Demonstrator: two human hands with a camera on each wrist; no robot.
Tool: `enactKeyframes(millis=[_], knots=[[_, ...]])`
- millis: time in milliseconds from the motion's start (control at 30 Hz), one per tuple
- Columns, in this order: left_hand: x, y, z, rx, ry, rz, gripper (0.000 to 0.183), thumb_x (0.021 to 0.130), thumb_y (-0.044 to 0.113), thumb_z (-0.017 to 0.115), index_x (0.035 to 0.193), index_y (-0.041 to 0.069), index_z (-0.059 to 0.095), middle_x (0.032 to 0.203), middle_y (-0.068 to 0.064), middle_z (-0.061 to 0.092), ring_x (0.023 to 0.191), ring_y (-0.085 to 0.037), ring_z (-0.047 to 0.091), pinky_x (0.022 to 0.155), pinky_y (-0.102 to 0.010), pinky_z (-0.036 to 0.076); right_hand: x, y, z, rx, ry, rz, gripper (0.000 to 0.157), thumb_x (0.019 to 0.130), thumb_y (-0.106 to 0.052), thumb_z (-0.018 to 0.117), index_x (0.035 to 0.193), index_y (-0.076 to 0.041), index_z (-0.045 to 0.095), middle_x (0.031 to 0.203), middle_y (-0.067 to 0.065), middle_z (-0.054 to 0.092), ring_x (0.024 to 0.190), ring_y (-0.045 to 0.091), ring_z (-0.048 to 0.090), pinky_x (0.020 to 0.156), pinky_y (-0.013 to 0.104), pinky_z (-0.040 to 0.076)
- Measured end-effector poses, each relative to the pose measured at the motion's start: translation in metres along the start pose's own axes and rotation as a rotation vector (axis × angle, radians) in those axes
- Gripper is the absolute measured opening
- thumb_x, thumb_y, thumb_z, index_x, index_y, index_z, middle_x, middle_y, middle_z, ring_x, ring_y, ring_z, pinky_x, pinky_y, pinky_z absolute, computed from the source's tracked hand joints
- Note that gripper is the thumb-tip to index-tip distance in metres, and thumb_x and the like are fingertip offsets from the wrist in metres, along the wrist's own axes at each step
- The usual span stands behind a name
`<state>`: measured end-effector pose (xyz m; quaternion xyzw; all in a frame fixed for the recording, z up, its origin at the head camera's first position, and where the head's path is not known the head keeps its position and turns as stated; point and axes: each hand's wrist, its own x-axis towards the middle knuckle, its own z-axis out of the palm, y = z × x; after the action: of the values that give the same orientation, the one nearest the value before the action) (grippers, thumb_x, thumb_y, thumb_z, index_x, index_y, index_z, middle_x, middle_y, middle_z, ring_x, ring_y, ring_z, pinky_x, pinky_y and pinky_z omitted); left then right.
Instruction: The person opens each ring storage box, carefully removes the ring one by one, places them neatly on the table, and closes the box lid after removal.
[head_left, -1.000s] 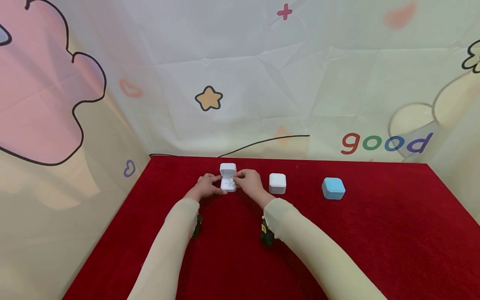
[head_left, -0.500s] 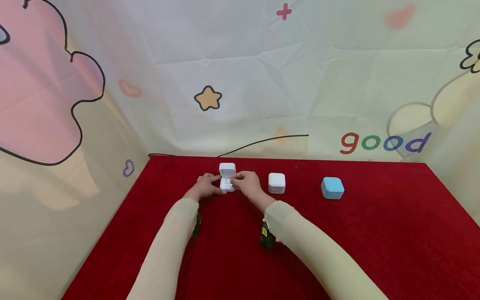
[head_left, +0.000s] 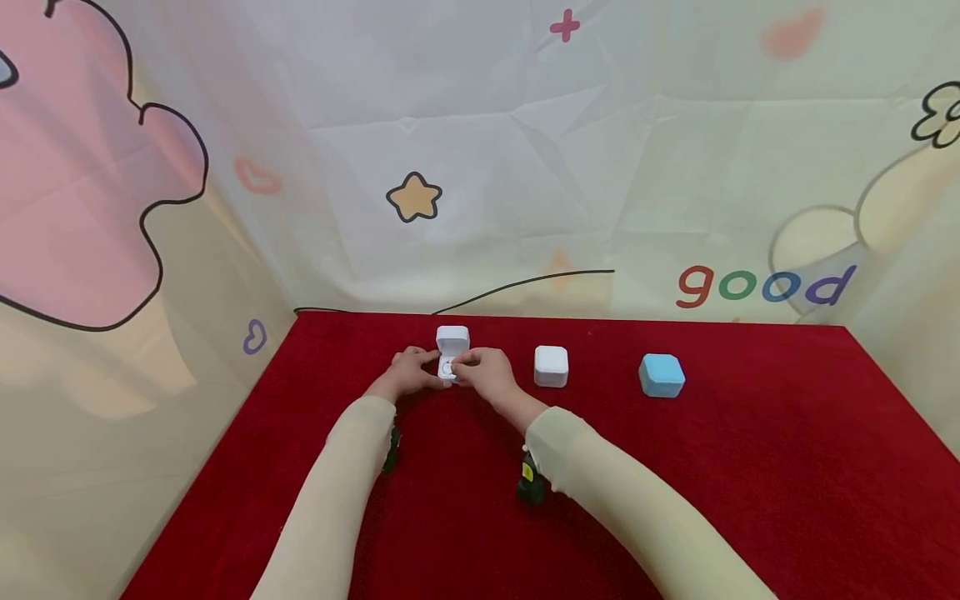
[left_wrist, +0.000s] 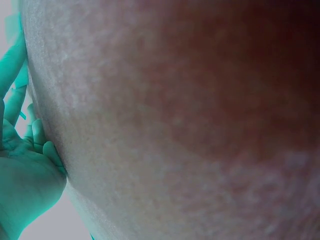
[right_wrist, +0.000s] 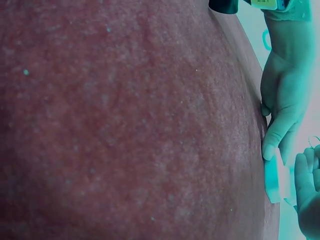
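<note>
In the head view a white ring box (head_left: pixel 453 336) stands with its lid raised near the back left of the red cloth. My left hand (head_left: pixel 408 372) holds this box from its left side, thumb at the front corner and index finger farther back. Over the box's lower half, my right hand (head_left: pixel 486 373) pinches a small ring (head_left: pixel 447 367) between thumb and fingertips. The right wrist view shows the left thumb pressed along the box's side (right_wrist: pixel 271 181), and the thin ring (right_wrist: pixel 314 142) by the right fingertips (right_wrist: pixel 309 159). Fingers partly cover the box's cushion.
To the right of my hands stands a closed white box (head_left: pixel 551 367), and farther right a closed light blue box (head_left: pixel 662 376). Red cloth (head_left: pixel 450 517) covers the table, with a printed curtain (head_left: pixel 510 200) hanging behind its back edge.
My right hand has shifted left and slightly toward me, bringing the ring from the box's right side over its lower half. My left hand keeps its hold on the box.
</note>
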<state>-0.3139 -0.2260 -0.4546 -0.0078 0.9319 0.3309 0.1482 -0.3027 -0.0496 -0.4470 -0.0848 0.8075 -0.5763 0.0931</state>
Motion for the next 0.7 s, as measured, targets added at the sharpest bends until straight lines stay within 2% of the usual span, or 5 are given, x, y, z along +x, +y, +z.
enactKeyframes(millis=[233,433,700], knots=[[0.002,-0.001,0.001,0.024,0.000,-0.002,0.072,0.093,0.027,0.073,0.156,0.009,0.043,0.154,-0.020,0.039,0.142,-0.036,0.033,0.116,-0.051,0.040,-0.005,0.000,0.000,-0.008,-0.011,-0.009,0.017,0.095,-0.006,0.068,0.105,0.006,0.075,0.106,0.022,0.076,0.079,0.020,0.076,0.078,0.028,0.063],[0.001,-0.001,0.001,0.021,0.003,-0.003,0.072,0.093,0.025,0.073,0.156,0.009,0.043,0.156,-0.021,0.038,0.144,-0.038,0.032,0.117,-0.052,0.039,-0.010,-0.001,0.001,-0.002,-0.026,0.014,0.018,0.096,-0.008,0.068,0.107,0.005,0.075,0.107,0.020,0.076,0.079,0.018,0.076,0.082,0.029,0.063],[0.002,-0.001,0.001,0.015,0.002,0.003,0.072,0.093,0.025,0.073,0.156,0.009,0.043,0.156,-0.021,0.038,0.144,-0.038,0.031,0.117,-0.051,0.040,-0.016,0.000,0.000,0.064,-0.012,0.018,0.016,0.095,-0.005,0.068,0.104,0.007,0.074,0.103,0.023,0.076,0.079,0.020,0.076,0.082,0.033,0.064]])
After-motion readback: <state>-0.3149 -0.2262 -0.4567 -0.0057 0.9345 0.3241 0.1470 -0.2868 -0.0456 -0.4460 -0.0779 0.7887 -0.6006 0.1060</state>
